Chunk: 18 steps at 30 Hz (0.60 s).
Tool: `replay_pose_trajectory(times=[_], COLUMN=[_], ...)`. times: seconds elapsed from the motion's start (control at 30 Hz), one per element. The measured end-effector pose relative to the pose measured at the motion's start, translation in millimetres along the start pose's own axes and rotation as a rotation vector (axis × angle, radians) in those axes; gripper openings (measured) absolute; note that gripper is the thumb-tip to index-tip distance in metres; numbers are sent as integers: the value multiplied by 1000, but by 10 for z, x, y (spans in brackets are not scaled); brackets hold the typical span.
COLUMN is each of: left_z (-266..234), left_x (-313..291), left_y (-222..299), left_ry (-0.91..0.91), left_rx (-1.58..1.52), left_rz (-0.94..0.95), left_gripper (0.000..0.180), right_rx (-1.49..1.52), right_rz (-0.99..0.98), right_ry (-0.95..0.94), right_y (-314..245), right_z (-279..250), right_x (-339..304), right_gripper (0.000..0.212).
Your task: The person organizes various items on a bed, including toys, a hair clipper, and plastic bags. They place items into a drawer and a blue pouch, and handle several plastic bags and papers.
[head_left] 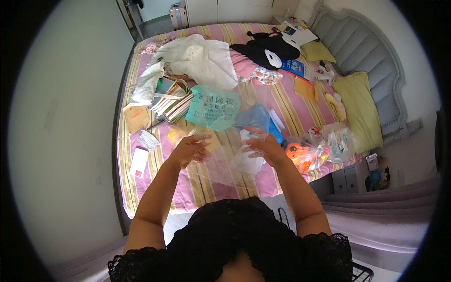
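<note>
Both my hands are raised over the near part of a striped bed, with a thin clear plastic bag (218,168) spread between them. My left hand (190,150) has its fingers curled on the bag's left side. My right hand (264,145) grips the other side, fingers bent inward. The film is see-through, so its edges are hard to make out. Just beyond it lie a green printed plastic bag (213,107) and a translucent blue pouch (253,116). A small yellow packet (176,134) rests close to my left hand.
To the left are a white mask (148,140), a white box (138,162), a brown envelope (136,118) and a tote of books (174,102). Rightward, a clear bag holds an orange toy (300,154). White cloth (202,56) and a black plush (263,49) lie farther back.
</note>
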<state>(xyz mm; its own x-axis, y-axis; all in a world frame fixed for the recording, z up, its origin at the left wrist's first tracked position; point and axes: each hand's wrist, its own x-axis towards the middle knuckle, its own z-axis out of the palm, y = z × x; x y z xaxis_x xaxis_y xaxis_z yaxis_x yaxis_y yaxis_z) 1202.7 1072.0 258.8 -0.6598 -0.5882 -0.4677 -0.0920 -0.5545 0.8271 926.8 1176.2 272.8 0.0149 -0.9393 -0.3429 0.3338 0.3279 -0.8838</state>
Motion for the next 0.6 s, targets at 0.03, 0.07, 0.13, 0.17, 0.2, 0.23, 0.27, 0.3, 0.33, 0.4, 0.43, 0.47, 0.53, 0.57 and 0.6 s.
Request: replay_pose_trajectory(times=[0.03,0.07,0.13,0.17,0.2,0.23,0.27,0.3,0.33,0.4,0.43,0.47,0.53,0.57,0.6], left_z=[10,16,-7,1,44,166,216,9,11,38,139,194,271,261,225], left_x=[0,5,19,14,43,45,44,215,289,405,467,520,608,676,715], left_y=[-8,-19,-84,-115,-143,-90,-41,-264,-275,-310,-399,-444,-527,-567,-574], left_ry=[-19,-37,-93,-116,-56,7,75,-190,-224,-292,-27,-136,-342,-355,-434], left_rx=[-41,-82,-191,-248,-257,-263,-267,-329,-353,-402,-313,-312,-309,-252,-226], left_rz=[-4,-7,-60,-88,-108,-137,-157,-71,-52,-12,-38,37,186,165,149], left_gripper=[43,43,44,45,44,43,42,43,39,31,6,1,10,7,8], right_rx=[-23,-46,21,12,3,-13,11,36,54,261,336,413,414,397,380], right_rz=[54,108,86,94,102,138,177,216,251,219,178,136,-4,32,68], right_ry=[-34,-69,-83,-108,-134,-116,-126,-136,-138,-110,-111,-114,-53,-74,-96], right_y=[20,30,67,66,62,63,33,4,-29,100,230,370,530,519,501], right_z=[-39,-63,-96,-159,-204,-169,-141,-128,-171,-413,-623,-801,-940,-1049,-1162], right_x=[-29,-60,-136,-154,-159,-168,-184,-206,-221,-187,-165,-131,-64,-73,-81], right_gripper=[48,48,47,46,45,45,45,45,45,23,15,8,14,14,15])
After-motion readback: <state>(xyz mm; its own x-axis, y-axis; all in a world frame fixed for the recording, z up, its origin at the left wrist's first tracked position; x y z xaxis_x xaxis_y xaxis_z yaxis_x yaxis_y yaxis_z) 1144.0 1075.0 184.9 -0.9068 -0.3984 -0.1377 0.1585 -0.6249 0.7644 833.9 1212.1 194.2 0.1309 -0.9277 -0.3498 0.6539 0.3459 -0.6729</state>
